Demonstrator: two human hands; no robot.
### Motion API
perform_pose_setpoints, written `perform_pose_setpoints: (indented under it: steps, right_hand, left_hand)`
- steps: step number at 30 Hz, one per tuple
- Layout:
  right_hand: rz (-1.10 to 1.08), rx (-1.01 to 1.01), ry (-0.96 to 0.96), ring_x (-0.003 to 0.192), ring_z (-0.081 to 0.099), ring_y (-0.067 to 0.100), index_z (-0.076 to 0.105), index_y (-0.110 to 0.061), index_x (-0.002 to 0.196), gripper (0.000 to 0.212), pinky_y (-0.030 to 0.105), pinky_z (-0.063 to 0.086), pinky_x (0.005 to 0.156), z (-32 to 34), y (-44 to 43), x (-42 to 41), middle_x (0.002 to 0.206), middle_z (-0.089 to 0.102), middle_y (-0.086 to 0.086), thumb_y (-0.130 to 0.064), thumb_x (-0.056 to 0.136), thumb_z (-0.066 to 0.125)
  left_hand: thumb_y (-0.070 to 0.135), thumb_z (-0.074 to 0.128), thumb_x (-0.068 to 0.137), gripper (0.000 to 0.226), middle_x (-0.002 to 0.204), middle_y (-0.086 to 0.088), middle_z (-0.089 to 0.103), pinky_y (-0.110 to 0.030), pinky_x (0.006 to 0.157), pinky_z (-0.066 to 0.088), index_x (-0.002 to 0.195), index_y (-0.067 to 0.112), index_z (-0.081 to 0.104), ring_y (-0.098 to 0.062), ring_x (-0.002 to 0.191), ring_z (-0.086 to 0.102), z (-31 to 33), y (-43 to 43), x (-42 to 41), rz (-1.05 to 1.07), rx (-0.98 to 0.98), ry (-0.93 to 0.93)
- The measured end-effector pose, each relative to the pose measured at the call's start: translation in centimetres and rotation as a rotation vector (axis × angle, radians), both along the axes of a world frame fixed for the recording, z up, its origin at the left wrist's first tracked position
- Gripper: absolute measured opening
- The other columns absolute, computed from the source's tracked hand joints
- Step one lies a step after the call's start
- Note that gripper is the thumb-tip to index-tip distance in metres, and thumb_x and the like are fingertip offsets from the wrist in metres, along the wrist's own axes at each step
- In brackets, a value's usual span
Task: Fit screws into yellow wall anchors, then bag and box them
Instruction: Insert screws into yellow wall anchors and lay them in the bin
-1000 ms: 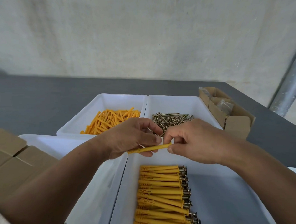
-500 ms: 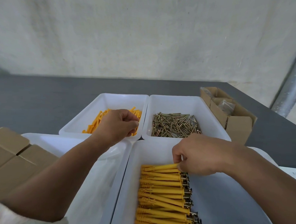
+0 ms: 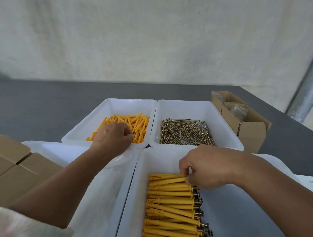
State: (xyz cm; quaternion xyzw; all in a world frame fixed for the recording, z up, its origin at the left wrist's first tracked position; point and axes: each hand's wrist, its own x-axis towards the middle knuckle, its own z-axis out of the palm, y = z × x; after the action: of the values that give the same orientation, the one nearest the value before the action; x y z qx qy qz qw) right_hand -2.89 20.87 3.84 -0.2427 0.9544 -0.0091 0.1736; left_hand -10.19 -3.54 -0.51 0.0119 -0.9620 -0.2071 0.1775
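Loose yellow anchors [image 3: 134,123] lie in the far left white bin [image 3: 108,106]. My left hand [image 3: 114,138] is inside that bin, its fingers curled down onto an anchor at the pile's near edge. Loose screws [image 3: 185,132] fill the far right bin [image 3: 223,119]. In the near right bin [image 3: 141,164], assembled anchors [image 3: 170,205] lie in a row, screw heads to the right. My right hand [image 3: 209,168] pinches the head end of the topmost assembled anchor [image 3: 167,180], which lies tilted on the row.
The near left bin [image 3: 103,184] holds clear plastic. Closed cardboard boxes [image 3: 12,168] stand at the left. An open cardboard box [image 3: 247,127] with clear bags sits at the right on the grey table [image 3: 37,105]. A metal pole [image 3: 309,88] rises beyond the table's right edge.
The hands, which together held one anchor a second ago, have parted. My left hand went to the loose anchors; my right hand lowered the fitted anchor onto the row.
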Motion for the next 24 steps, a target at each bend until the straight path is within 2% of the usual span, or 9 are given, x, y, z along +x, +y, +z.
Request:
perform_pose_setpoints:
  steps: [6, 8, 11, 15, 18, 19, 22, 24]
  right_hand:
    - [0.027, 0.006, 0.096, 0.062, 0.043, -0.001, 0.070, -0.030, 0.109, 0.021, 0.016, 0.029, 0.052, -0.4, -0.2, 0.1, 0.070, 0.046, -0.017, -0.037, 0.089, 0.067]
    - [0.023, 0.011, 0.131, 0.063, 0.041, 0.000, 0.069, -0.032, 0.110, 0.022, 0.017, 0.029, 0.052, -0.3, -0.2, 0.1, 0.071, 0.044, -0.016, -0.038, 0.089, 0.066]
    - [0.020, 0.040, 0.196, 0.067, 0.039, 0.004, 0.066, -0.034, 0.114, 0.026, 0.017, 0.028, 0.054, -0.4, -0.2, 0.1, 0.081, 0.042, -0.014, -0.040, 0.089, 0.066]
    - [0.020, 0.063, 0.202, 0.065, 0.036, 0.003, 0.065, -0.034, 0.115, 0.026, 0.017, 0.027, 0.054, -0.7, -0.2, -0.1, 0.080, 0.040, -0.013, -0.038, 0.089, 0.065]
    - [0.031, 0.069, 0.184, 0.064, 0.036, 0.003, 0.065, -0.033, 0.115, 0.027, 0.018, 0.028, 0.054, -0.9, -0.1, -0.2, 0.080, 0.040, -0.013, -0.041, 0.089, 0.065]
    - [0.035, 0.066, 0.182, 0.064, 0.037, 0.002, 0.066, -0.033, 0.114, 0.027, 0.019, 0.029, 0.053, -0.9, 0.0, -0.3, 0.078, 0.041, -0.014, -0.043, 0.089, 0.065]
    - [0.007, -0.094, 0.230, 0.067, 0.049, -0.001, 0.069, -0.030, 0.097, 0.023, 0.020, 0.036, 0.056, -0.4, 0.0, -0.6, 0.074, 0.054, -0.015, -0.050, 0.087, 0.062]
    - [-0.061, -0.278, 0.350, 0.065, 0.052, -0.002, 0.066, -0.027, 0.079, 0.025, 0.022, 0.037, 0.056, 0.0, 0.2, -1.3, 0.065, 0.056, -0.017, -0.049, 0.089, 0.060]
  left_hand:
    - [0.043, 0.047, 0.095, 0.038, 0.071, 0.002, 0.058, -0.027, 0.053, 0.031, 0.068, 0.019, 0.058, -0.010, 0.066, 0.048, -0.6, -0.3, -0.8, 0.010, -0.155, -0.134]
    - [0.048, 0.037, 0.098, 0.045, 0.077, 0.000, 0.059, -0.026, 0.054, 0.029, 0.075, 0.018, 0.061, -0.010, 0.069, 0.048, -0.6, -0.3, -0.9, -0.004, -0.229, -0.201]
    - [0.053, 0.022, 0.101, 0.054, 0.094, -0.001, 0.064, -0.028, 0.060, 0.030, 0.092, 0.020, 0.064, -0.016, 0.085, 0.053, -0.4, -0.3, -1.0, -0.068, -0.402, -0.300]
    - [0.061, 0.018, 0.099, 0.061, 0.101, 0.001, 0.064, -0.030, 0.067, 0.031, 0.088, 0.021, 0.063, -0.016, 0.091, 0.052, -0.3, -0.4, -1.3, -0.066, -0.395, -0.363]
    - [0.068, 0.014, 0.096, 0.069, 0.123, 0.001, 0.061, -0.033, 0.079, 0.032, 0.109, 0.024, 0.065, -0.021, 0.112, 0.052, -0.4, -0.5, -1.5, -0.066, -0.387, -0.414]
    - [0.069, 0.013, 0.094, 0.071, 0.127, 0.000, 0.060, -0.034, 0.080, 0.031, 0.112, 0.024, 0.065, -0.022, 0.113, 0.052, -0.3, -0.6, -1.6, -0.068, -0.392, -0.427]
    - [0.072, 0.013, 0.093, 0.072, 0.129, -0.002, 0.060, -0.034, 0.079, 0.030, 0.109, 0.025, 0.066, -0.021, 0.106, 0.050, -0.3, -0.6, -1.7, -0.066, -0.391, -0.450]
    - [0.072, 0.014, 0.092, 0.072, 0.135, -0.002, 0.057, -0.035, 0.082, 0.030, 0.114, 0.026, 0.065, -0.023, 0.118, 0.050, -0.3, -0.6, -1.8, -0.063, -0.384, -0.462]
